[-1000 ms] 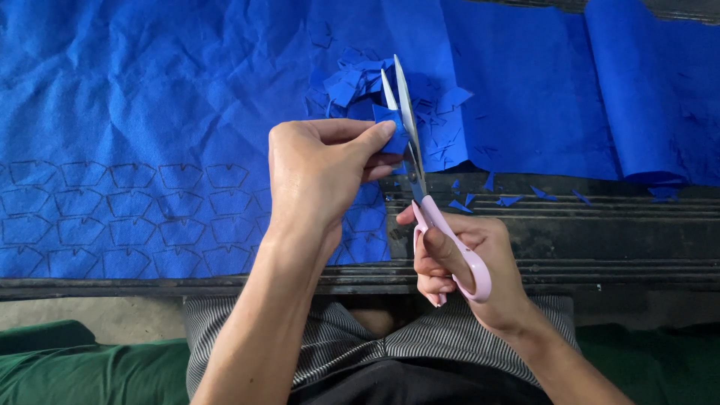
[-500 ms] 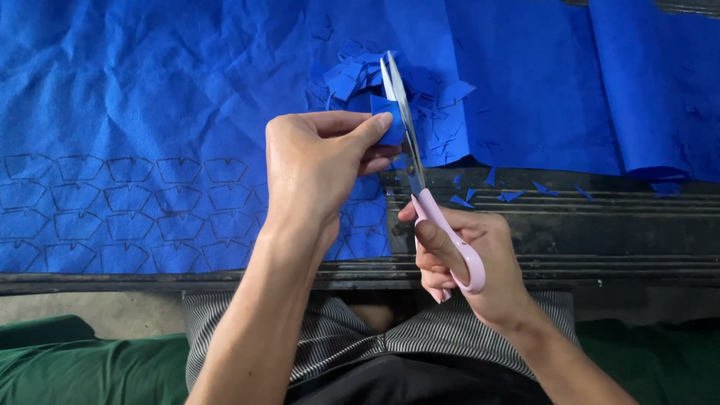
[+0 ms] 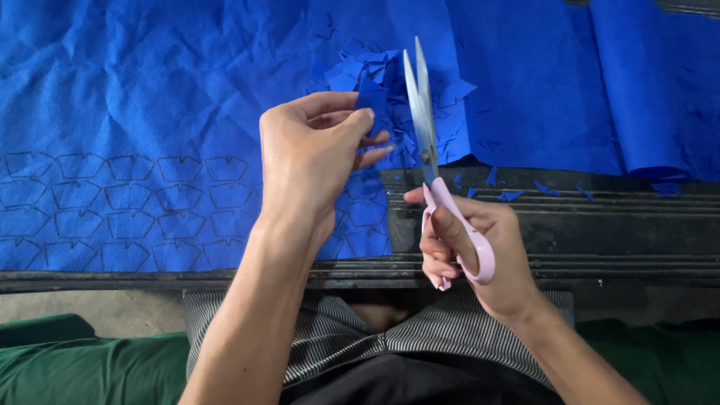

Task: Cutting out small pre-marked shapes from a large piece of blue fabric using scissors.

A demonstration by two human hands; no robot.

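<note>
Fabric (image 3: 112,112) in bright blue covers the left of the dark table (image 3: 600,232), creased and soft, its lower part marked with rows of outlined shapes. Cloth this thin looks light and limp, so it should sag unless held close to where the blades work.

Next comes the left hand (image 3: 311,161), thumb and fingers pinched together on a small blue piece (image 3: 371,97) that stands up from the fingertips. The grip sits low on the piece, leaving its upper edge free just beside the blades; that edge is the part that would flop, so a hold near the cut line seems the sound place.

Behind it lies a pile of blue cuttings (image 3: 375,71).

Scissors (image 3: 427,150) with pink handles point away from the body, 2 blades only slightly parted, tips above the pile. The right hand (image 3: 469,251) is closed through the handle loops, thumb on top.

Further right, small blue scraps (image 3: 544,187) dot the table's ridges, and 1 smoother blue strip (image 3: 652,82) runs off the far edge.
</note>
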